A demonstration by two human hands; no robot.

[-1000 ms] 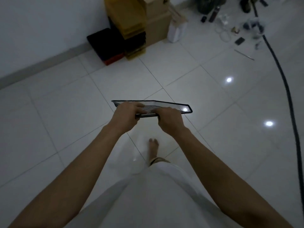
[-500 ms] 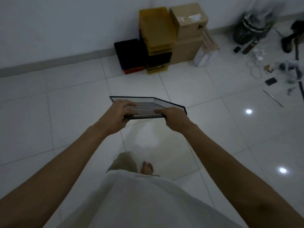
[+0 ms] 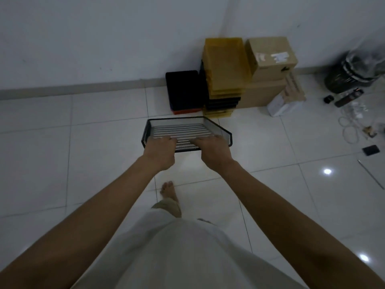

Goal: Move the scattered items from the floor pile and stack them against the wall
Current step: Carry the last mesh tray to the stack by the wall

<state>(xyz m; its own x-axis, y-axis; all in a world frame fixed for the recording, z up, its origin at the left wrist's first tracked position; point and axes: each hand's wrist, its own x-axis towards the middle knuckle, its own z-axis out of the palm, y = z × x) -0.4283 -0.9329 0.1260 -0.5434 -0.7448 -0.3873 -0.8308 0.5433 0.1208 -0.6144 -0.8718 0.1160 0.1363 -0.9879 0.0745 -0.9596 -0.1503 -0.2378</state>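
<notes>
1. I judge the step in hand to be the carry: I have the black wire-mesh letter tray (image 3: 183,131) up off the white tiled floor (image 3: 100,155) and pointed toward the white wall (image 3: 104,38).
2. My left hand (image 3: 159,152) is clenched on the tray's near edge, left of centre; my right hand (image 3: 214,152) is clenched on the same edge, right of centre. Each grip has its fingers curled over the edge onto the slatted bottom.
3. The tray juts forward from both hands, roughly level, open side up, in the air near the things already against the wall.
4. Those things: a flat black tray on an orange one (image 3: 183,90), a tall stack of amber and black plastic trays (image 3: 225,76), and brown cardboard boxes (image 3: 268,69).
5. The next move probably calls for closing in, lowering the tray squarely onto or beside a stack, then letting go.
</notes>
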